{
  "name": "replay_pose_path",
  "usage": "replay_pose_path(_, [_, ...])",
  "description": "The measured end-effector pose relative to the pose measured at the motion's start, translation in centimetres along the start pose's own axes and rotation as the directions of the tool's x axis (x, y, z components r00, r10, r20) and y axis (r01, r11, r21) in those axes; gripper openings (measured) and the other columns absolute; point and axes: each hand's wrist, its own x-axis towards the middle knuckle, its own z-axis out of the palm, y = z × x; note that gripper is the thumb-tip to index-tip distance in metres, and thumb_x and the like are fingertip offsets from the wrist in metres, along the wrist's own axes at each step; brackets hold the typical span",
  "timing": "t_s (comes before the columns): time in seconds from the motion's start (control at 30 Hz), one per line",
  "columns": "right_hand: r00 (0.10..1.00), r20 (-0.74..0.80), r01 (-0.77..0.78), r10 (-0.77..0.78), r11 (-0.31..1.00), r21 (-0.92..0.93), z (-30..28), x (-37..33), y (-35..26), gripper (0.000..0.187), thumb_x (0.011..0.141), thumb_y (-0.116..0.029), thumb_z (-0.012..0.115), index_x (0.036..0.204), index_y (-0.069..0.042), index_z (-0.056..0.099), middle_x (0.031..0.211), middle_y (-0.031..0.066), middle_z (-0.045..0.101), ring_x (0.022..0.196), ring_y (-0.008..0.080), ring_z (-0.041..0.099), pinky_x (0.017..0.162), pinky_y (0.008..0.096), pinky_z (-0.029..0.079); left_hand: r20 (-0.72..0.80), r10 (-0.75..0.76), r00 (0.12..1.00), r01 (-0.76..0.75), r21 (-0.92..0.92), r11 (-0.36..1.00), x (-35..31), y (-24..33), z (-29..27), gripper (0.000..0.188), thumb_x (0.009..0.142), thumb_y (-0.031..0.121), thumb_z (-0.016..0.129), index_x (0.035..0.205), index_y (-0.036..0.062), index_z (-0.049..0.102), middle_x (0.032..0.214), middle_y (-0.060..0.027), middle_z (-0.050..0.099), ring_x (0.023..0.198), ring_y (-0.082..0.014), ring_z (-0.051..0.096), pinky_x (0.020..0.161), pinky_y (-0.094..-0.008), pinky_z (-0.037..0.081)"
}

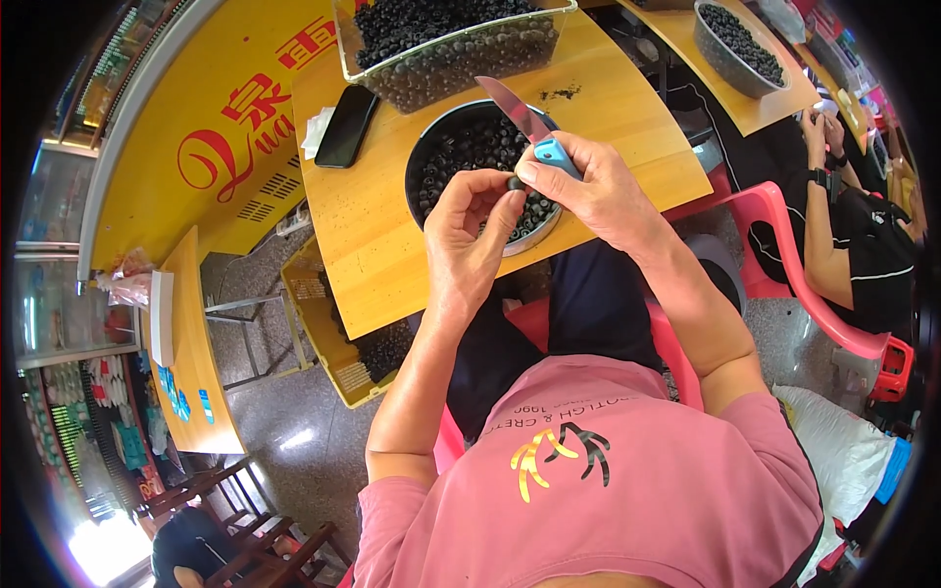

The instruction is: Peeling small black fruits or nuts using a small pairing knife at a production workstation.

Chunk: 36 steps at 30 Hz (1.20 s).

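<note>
Over the bowl (431, 147) near the table's (392, 265) front edge, the left hand (470, 230) pinches a fruit (516, 183); the right hand (588, 186) grips a knife (524, 116), phone (346, 125) well clear.

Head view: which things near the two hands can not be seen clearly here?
- Small dark fruit, head view: pinched between left hand fingertips; too small to tell its state.
- Knife: blue handle mostly covered by right hand.
- Round metal bowl: near rim hidden behind both hands.
- Clear tub: cut off by the top edge.
- Black phone: screen dark.
</note>
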Motion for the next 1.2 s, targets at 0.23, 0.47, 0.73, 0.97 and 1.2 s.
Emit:
replay_pose_path(0.23, [1.000, -0.002, -0.022, 0.022, 0.990, -0.140, -0.2, -0.1, 0.8, 0.016, 0.094, -0.020, 0.064, 0.094, -0.004, 0.063, 0.083, -0.0033, 0.060, 0.078, 0.0052, 0.053, 0.072, 0.0216, 0.043, -0.243, 0.143, 0.959, -0.124, 0.091, 0.988, -1.8, 1.3, -5.2, 0.021, 0.090, -0.002, 0.067, 0.110, 0.0004, 0.060, 0.096, -0.0042, 0.063, 0.089, -0.0094, 0.060, 0.081, -0.0227, 0.050])
replay_pose_path(0.47, [0.997, -0.083, -0.009, 0.004, 0.999, -0.053, -1.3, 0.2, 2.0, 0.016, 0.094, -0.022, 0.065, 0.098, -0.007, 0.064, 0.081, -0.0040, 0.060, 0.060, -0.0003, 0.040, 0.053, 0.0167, 0.030, -0.622, 0.340, 0.706, 0.110, 0.570, 0.814, -4.6, 0.8, -19.7, 0.021, 0.089, 0.004, 0.067, 0.110, 0.0014, 0.063, 0.088, -0.0038, 0.062, 0.078, -0.0119, 0.059, 0.074, -0.0241, 0.050])
replay_pose_path(0.73, [0.994, -0.109, -0.023, 0.022, 1.000, -0.007, -1.6, 0.4, 2.3, 0.018, 0.093, -0.023, 0.066, 0.100, -0.006, 0.064, 0.082, -0.0033, 0.061, 0.062, -0.0004, 0.042, 0.055, 0.0166, 0.032, -0.132, 0.407, 0.904, -0.145, 0.800, 0.582, -1.5, 2.1, -13.3, 0.017, 0.088, -0.001, 0.065, 0.105, 0.0002, 0.066, 0.094, -0.0105, 0.065, 0.083, -0.0173, 0.063, 0.074, -0.0281, 0.052])
replay_pose_path(0.97, [0.993, -0.114, 0.000, 0.006, 0.999, 0.045, -1.7, -0.2, 1.4, 0.021, 0.093, -0.024, 0.067, 0.100, -0.005, 0.065, 0.083, -0.0026, 0.061, 0.064, 0.0007, 0.043, 0.057, 0.0170, 0.034, 0.554, 0.235, 0.798, -0.598, 0.775, 0.203, 6.1, -0.4, -5.8, 0.009, 0.079, 0.005, 0.065, 0.088, 0.0048, 0.066, 0.082, -0.0085, 0.064, 0.084, -0.0269, 0.064, 0.073, -0.0405, 0.048])
replay_pose_path(1.2, [0.993, -0.119, -0.011, 0.011, 1.000, 0.002, -2.2, -0.8, 1.0, 0.019, 0.094, -0.022, 0.065, 0.099, -0.003, 0.065, 0.084, -0.0016, 0.061, 0.071, 0.0028, 0.049, 0.064, 0.0183, 0.039, 0.517, -0.246, 0.820, -0.550, 0.830, -0.090, 7.8, -2.4, -4.2, 0.013, 0.080, 0.018, 0.068, 0.081, 0.0064, 0.063, 0.084, -0.0104, 0.066, 0.085, -0.0296, 0.064, 0.074, -0.0410, 0.046])
